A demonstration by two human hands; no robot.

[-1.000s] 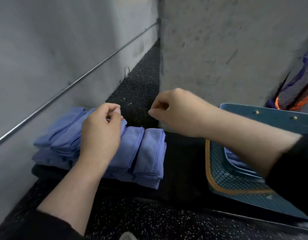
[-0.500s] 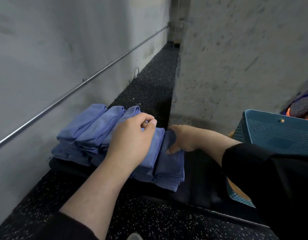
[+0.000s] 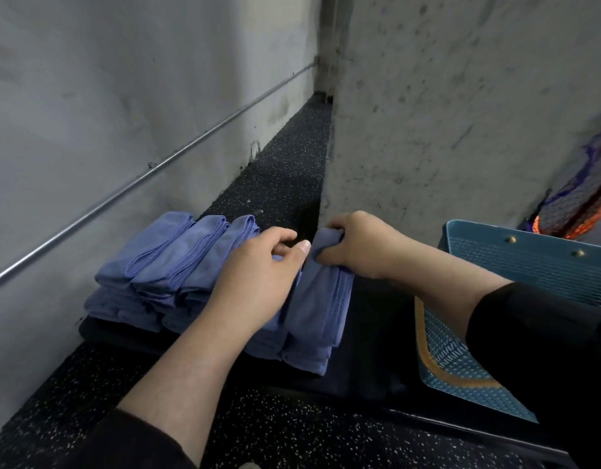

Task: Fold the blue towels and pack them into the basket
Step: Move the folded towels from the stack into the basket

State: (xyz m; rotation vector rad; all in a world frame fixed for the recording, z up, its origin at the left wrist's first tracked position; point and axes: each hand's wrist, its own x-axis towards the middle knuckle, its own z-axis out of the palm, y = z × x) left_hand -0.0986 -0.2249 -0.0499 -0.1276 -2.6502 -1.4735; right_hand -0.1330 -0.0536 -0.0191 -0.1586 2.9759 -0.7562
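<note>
Down on the floor (image 3: 285, 170), a black rubbery surface flecked with pale specks runs away into a narrow gap between two grey concrete walls, both stained and pitted. A thin metal rail (image 3: 150, 170) slants along the left wall. Nearer, a flat black mat (image 3: 373, 336) lies on the floor, smooth and dark against the speckle.

The blue towels (image 3: 177, 258) sit on that mat against the left wall, folded into long soft bundles laid side by side in two layers, with stitched edges showing at their rounded ends. The rightmost towel (image 3: 319, 299) stands at the open end of the row. The right hand (image 3: 356, 245) grips its far end, fingers curled over the fold and thumb tucked beneath. The left hand (image 3: 258, 279) rests on the neighbouring bundles, fingers loosely curled with the thumb reaching toward that same towel; I cannot tell whether it pinches any cloth.

The basket (image 3: 529, 262) stands to the right, just beside the mat, teal plastic with a fine lattice weave, an orange-brown band along its rim and brass studs on its far wall. A black sleeve hides its inside. Behind it hangs purple and orange netting (image 3: 576, 204).
</note>
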